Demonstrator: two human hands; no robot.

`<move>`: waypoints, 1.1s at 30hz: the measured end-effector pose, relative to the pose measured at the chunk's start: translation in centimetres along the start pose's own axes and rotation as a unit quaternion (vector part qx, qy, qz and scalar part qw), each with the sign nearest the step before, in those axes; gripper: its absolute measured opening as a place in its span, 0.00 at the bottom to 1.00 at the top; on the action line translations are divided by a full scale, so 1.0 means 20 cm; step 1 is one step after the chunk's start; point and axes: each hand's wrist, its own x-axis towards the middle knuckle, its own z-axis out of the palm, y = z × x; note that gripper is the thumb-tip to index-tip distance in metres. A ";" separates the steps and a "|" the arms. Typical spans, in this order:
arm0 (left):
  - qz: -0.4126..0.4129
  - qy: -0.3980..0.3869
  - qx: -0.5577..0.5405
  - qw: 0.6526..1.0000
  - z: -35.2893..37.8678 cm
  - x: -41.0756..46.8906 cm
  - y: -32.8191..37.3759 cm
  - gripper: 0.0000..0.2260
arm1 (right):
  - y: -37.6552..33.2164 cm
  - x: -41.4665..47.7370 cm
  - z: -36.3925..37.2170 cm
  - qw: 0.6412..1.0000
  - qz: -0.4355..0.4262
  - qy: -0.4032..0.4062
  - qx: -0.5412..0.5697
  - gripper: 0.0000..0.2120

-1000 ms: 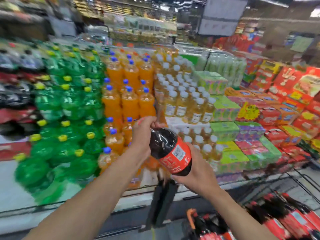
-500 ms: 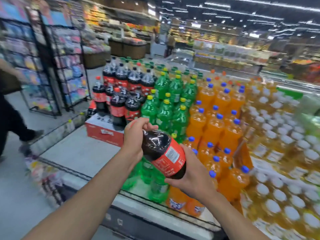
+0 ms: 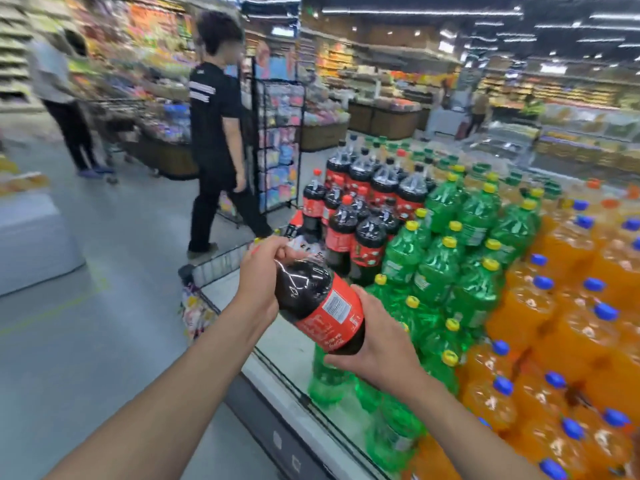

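The left hand (image 3: 263, 275) grips the cola bottle (image 3: 322, 299) by the neck, and the right hand (image 3: 377, 344) holds its bottom. It is near the cola stack (image 3: 367, 233), not set down yet.

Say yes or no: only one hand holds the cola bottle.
No, the left hand grips the neck of the cola bottle and the right hand cups its base.

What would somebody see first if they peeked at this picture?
First comes the big dark cola bottle with its red label, held tilted in the middle. The left hand grips its neck and the right hand holds its bottom end. Behind it, bright rows of green bottles and orange bottles fill the right side, and a person in black is mid-step in the aisle on the left.
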 end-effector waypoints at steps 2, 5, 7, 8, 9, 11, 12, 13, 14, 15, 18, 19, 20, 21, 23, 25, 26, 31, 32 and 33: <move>0.020 0.028 -0.001 0.999 -0.06 0.03 0.05 0.16 | -0.02 0.09 0.06 1.000 -0.021 -0.012 0.006 0.57; 0.036 0.072 0.000 0.997 -0.18 0.09 0.13 0.15 | -0.09 0.21 0.17 0.998 -0.053 -0.036 0.022 0.57; 0.045 0.098 0.001 0.994 -0.29 0.13 0.19 0.14 | -0.16 0.30 0.24 0.995 -0.073 -0.050 0.042 0.57; 0.050 0.109 0.000 0.993 -0.34 0.16 0.22 0.13 | -0.19 0.34 0.29 0.994 -0.081 -0.061 0.048 0.57; 0.056 0.119 -0.001 0.991 -0.41 0.18 0.25 0.13 | -0.23 0.38 0.33 0.992 -0.088 -0.071 0.053 0.57; 0.069 0.141 -0.001 0.988 -0.53 0.24 0.31 0.14 | -0.32 0.48 0.44 0.989 -0.098 -0.091 0.063 0.56; 0.076 0.149 0.001 0.986 -0.59 0.27 0.35 0.16 | -0.36 0.53 0.49 0.987 -0.101 -0.101 0.069 0.56; 0.080 0.156 0.004 0.985 -0.66 0.30 0.38 0.19 | -0.41 0.57 0.55 0.986 -0.103 -0.109 0.076 0.55; 0.083 0.160 0.008 0.984 -0.73 0.34 0.42 0.20 | -0.47 0.62 0.61 0.984 -0.107 -0.113 0.083 0.55; 0.086 0.163 0.011 0.983 -0.79 0.38 0.46 0.22 | -0.52 0.66 0.67 0.983 -0.108 -0.116 0.090 0.54; 0.089 0.167 0.019 0.982 -0.98 0.50 0.59 0.23 | -0.69 0.78 0.85 0.981 -0.101 -0.121 0.116 0.53; 0.090 0.168 0.022 0.981 -1.03 0.54 0.64 0.23 | -0.74 0.82 0.90 0.980 -0.098 -0.123 0.123 0.52; 0.092 0.170 0.026 0.981 -1.09 0.58 0.67 0.24 | -0.79 0.86 0.95 0.979 -0.096 -0.128 0.125 0.52; 0.091 0.172 0.031 0.980 -1.15 0.62 0.70 0.24 | -0.84 0.90 1.00 0.979 -0.095 -0.132 0.126 0.51; 0.085 0.169 0.040 0.981 -1.25 0.71 0.76 0.25 | -0.92 0.96 1.10 0.978 -0.088 -0.135 0.131 0.51; 0.078 0.167 0.042 0.982 -1.32 0.80 0.80 0.25 | -0.96 1.03 1.18 0.978 -0.081 -0.140 0.131 0.52; 0.074 0.168 0.046 0.982 -1.35 0.85 0.81 0.25 | -0.98 1.07 1.21 0.979 -0.076 -0.142 0.128 0.52; 0.058 0.155 0.055 0.985 -1.39 1.12 0.81 0.25 | -0.97 1.26 1.33 0.983 -0.047 -0.130 0.121 0.52; 0.055 0.149 0.057 0.986 -1.38 1.18 0.80 0.25 | -0.95 1.30 1.35 0.984 -0.040 -0.126 0.122 0.53; 0.050 0.143 0.060 0.987 -1.37 1.25 0.79 0.25 | -0.92 1.34 1.37 0.984 -0.032 -0.123 0.124 0.53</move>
